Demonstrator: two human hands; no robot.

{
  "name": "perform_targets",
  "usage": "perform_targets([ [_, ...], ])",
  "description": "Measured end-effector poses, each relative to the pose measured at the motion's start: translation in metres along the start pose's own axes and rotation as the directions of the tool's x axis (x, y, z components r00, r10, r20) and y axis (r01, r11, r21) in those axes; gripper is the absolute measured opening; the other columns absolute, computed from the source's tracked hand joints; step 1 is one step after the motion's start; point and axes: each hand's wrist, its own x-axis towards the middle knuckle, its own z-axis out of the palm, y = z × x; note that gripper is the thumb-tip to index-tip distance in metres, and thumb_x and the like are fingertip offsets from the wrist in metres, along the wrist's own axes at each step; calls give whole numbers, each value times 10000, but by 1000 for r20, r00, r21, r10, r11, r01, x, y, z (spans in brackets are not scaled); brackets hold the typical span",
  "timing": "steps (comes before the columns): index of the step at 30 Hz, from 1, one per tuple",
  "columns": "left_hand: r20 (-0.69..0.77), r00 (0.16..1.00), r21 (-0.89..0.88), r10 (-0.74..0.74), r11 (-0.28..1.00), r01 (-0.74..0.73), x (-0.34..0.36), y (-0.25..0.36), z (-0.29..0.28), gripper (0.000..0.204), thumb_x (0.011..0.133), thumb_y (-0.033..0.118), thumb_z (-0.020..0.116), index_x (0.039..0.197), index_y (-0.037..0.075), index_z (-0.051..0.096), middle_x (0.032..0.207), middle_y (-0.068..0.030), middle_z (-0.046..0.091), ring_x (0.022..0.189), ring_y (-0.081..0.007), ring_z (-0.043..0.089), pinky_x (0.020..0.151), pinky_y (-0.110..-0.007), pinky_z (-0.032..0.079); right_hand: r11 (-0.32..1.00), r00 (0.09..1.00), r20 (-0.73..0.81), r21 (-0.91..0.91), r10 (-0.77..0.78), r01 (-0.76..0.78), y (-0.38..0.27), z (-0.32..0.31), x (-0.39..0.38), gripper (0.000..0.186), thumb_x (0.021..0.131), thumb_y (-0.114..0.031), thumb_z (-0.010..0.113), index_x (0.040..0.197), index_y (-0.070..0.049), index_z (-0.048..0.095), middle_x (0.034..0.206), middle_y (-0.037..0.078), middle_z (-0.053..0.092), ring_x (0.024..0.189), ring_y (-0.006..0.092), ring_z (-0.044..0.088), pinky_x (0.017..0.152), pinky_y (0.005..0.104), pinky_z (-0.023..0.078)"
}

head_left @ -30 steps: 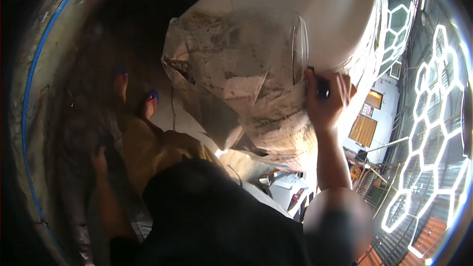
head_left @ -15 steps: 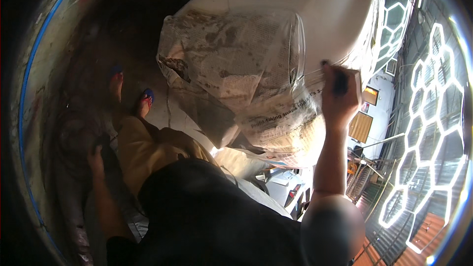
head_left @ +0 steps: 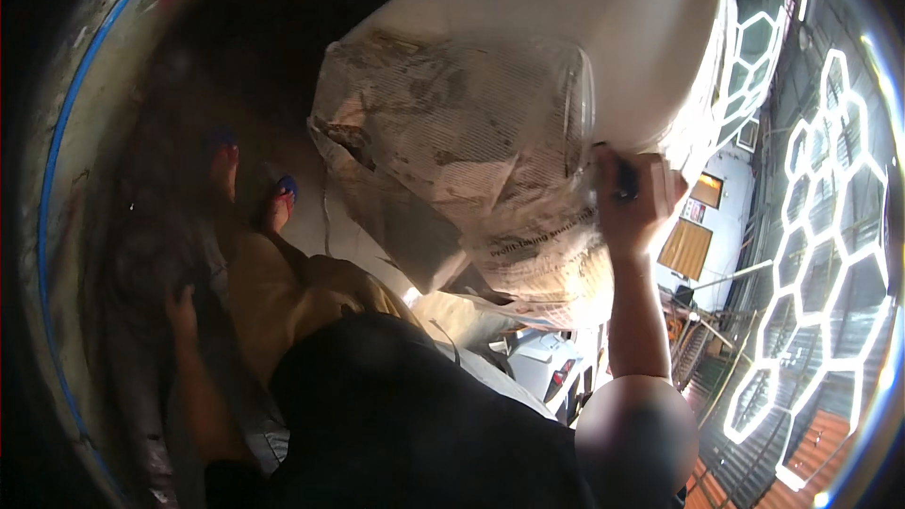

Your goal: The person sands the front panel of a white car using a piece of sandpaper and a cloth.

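My right hand (head_left: 644,203) is closed round a small black object (head_left: 625,179), whose kind I cannot make out. It is at the pale, glossy curved body panel (head_left: 650,38), close to the right edge of the masking newspaper (head_left: 452,123). The paper is creased and stained, with clear plastic film along its border. At the far left, low and in shadow, my left hand (head_left: 184,311) hangs near a dark, dusty surface; its fingers are too dim to read.
Along the left runs a blue hose or cable (head_left: 57,132) by a stained wall. My sandalled foot (head_left: 285,198) stands below the papered panel. Bright hexagonal lights (head_left: 811,254) fill the right side under corrugated roofing. A wooden board (head_left: 685,247) is at the white wall.
My right hand has moved slightly left and down, nearer the newspaper's edge, still closed on the black object. The papered panel sits a little farther right and lower in the picture.
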Motion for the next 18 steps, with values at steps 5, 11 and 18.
perform_targets([
  [5, 97, 988, 145, 121, 980, -134, 20, -41, -24, 729, 967, 386, 713, 1449, -119, 503, 1476, -245, 561, 1355, -344, 533, 1170, -407, 383, 989, 991, -7, -69, 132, -132, 5, 4, 17, 216, 831, -294, 885, 818, -139, 735, 791, 6, 716, 749, 218, 672, 770, 380, 508],
  [11, 106, 994, 134, -21, 991, 7, 0, 33, -33, 748, 931, 380, 722, 1439, -126, 509, 1464, -283, 564, 1367, -387, 529, 1159, -413, 384, 967, 973, 27, -120, 228, -223, 43, -2, 16, 171, 836, -280, 892, 829, -146, 787, 800, -32, 769, 664, 115, 696, 625, 301, 550],
  [18, 27, 996, 258, -86, 963, 76, 16, 0, -60, 753, 942, 367, 704, 1475, -113, 478, 1500, -288, 527, 1409, -380, 499, 1174, -426, 372, 978, 976, 93, -88, 195, -187, 73, 3, 14, 174, 887, -295, 845, 929, -127, 825, 888, -34, 802, 727, 61, 742, 592, 200, 554],
])
